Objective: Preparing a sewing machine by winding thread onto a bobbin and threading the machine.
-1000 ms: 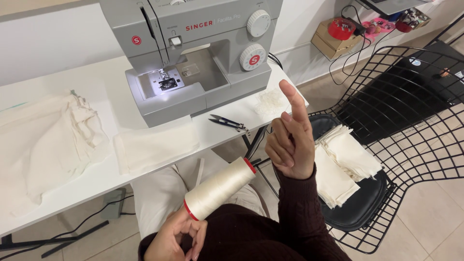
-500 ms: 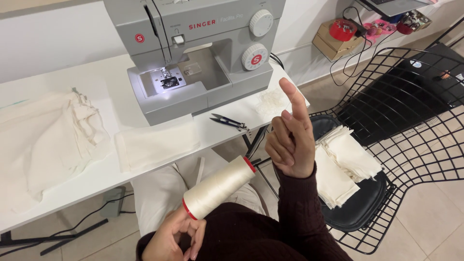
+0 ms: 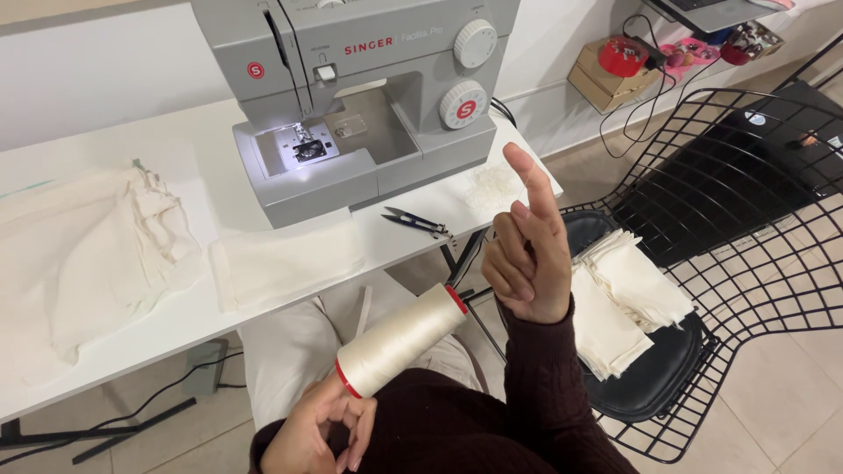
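Below the white surface (image 3: 421, 241), over the lap, the left hand (image 3: 320, 430) closes its fingers (image 3: 360, 430) around the red-rimmed base of a cream thread cone (image 3: 399, 340). Its long axis runs up and right from those fingers toward the right hand (image 3: 525, 254), held apart just past the tip, index raised, other fingers curled, holding nothing visible.

Sewing machine (image 3: 369, 105) on table (image 3: 132, 325) at 12 o'clock, snips (image 3: 417, 223) before it — cloth (image 3: 88, 254) at 9, chair (image 3: 702, 263) at 3, spool (image 3: 399, 341) at 6.
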